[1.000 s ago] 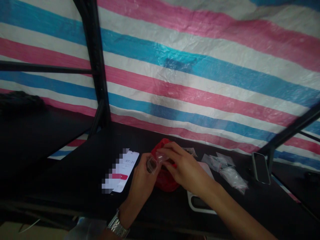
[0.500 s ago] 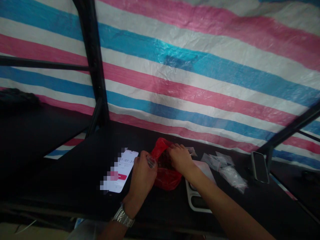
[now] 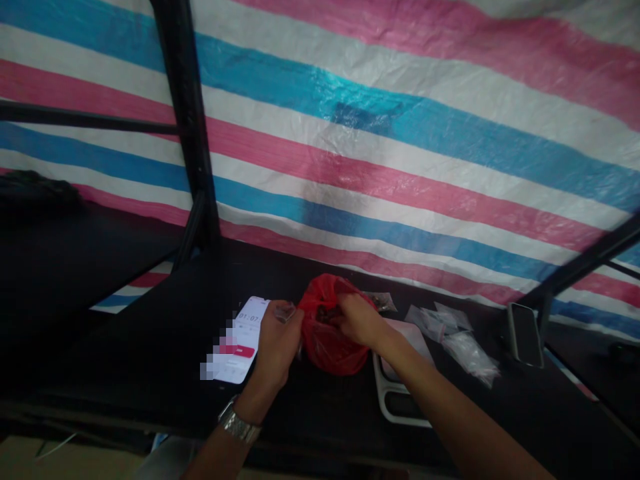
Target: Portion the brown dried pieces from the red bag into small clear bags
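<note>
A red plastic bag [image 3: 337, 353] stands with its mouth open on the black table, and dark brown pieces [image 3: 327, 313] show inside. My right hand [image 3: 357, 317] reaches into its mouth from the right. Its fingers are bent together among the pieces, and what they grip is hidden. To the left of the red bag, my left hand [image 3: 277, 337] is closed on a small clear plastic bag [image 3: 285, 311], part of which sticks up above the fingers. A lit phone [image 3: 243, 340] lies just left of that hand, partly covered by it.
A white scale [image 3: 400, 419] sits under my right forearm. Behind it lies a small filled clear bag [image 3: 383, 301]. Several clear zip bags [image 3: 470, 353] are piled to the right, near a dark-screened phone [image 3: 525, 335] leaning by a metal post. Striped sheeting [image 3: 380, 180] hangs behind the black table [image 3: 250, 263].
My left hand has shifted slightly left, away from the red bag, covering more of the lit phone. The bag's mouth looks rounder and wider. My right hand stays at the bag, its fingers lower inside.
</note>
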`<control>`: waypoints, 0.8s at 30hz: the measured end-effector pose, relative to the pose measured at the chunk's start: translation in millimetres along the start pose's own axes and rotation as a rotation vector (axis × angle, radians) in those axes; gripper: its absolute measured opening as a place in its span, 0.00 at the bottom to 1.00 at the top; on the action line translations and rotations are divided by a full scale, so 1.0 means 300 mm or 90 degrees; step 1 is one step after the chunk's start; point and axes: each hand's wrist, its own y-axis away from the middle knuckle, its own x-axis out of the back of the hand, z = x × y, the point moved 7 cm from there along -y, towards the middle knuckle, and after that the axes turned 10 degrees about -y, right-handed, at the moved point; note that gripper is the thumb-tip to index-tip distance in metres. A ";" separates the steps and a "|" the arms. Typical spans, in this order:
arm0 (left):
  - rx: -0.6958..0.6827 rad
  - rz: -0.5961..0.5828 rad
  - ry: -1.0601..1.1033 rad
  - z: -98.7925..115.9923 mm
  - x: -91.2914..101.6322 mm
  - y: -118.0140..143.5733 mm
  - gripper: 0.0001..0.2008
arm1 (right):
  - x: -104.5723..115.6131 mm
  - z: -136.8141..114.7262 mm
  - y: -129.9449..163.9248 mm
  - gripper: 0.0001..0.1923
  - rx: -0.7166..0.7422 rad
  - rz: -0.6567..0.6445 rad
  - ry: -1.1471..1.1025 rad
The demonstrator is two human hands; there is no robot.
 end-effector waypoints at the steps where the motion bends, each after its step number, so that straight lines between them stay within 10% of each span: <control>1: 0.012 -0.007 0.020 -0.006 -0.001 0.003 0.11 | -0.005 0.000 0.001 0.14 0.005 -0.001 -0.018; 12: 0.072 -0.059 0.135 -0.019 0.003 0.025 0.17 | -0.048 -0.012 0.012 0.17 0.068 -0.059 -0.263; 24: -0.133 -0.006 0.012 0.093 0.081 0.056 0.15 | 0.036 -0.002 0.094 0.12 0.063 -0.015 -0.502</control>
